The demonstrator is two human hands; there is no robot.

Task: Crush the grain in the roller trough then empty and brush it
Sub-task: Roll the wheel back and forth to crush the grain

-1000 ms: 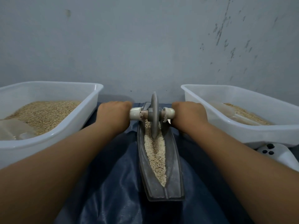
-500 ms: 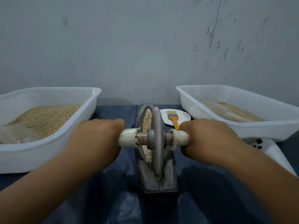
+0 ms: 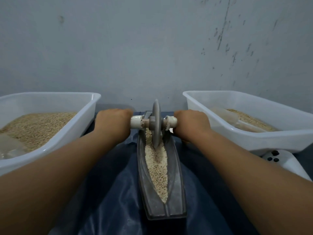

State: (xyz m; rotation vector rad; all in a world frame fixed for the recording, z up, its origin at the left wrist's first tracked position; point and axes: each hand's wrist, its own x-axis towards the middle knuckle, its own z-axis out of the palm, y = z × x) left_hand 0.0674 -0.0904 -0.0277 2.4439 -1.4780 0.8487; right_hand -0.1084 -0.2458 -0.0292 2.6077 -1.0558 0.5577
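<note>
Grey scuffed wall behind, dark blue sheet over the counter, with the trough lying lengthwise at centre as the landmark.

Progress, as a judgement: crushing stage under way, nothing further done. Pale grain fills the trough groove from near end to far end, much of it looking broken but not fine. Roller wheel standing upright at the trough's far end, rim down in the grain. Emptying and brushing both left to do.

Left hand left of the trough, fingers curled tight round the white left handle. Right hand right of the trough, fingers wrapped round the right handle.

Count: 1 trough, 1 wheel, 2 handles, 2 hands, 2 white tubs. Left tub left of the trough, holding grain. Right tub right of the trough, holding grain and 1 clear scoop. 1 white controller right of the trough, nearer than that tub.
</note>
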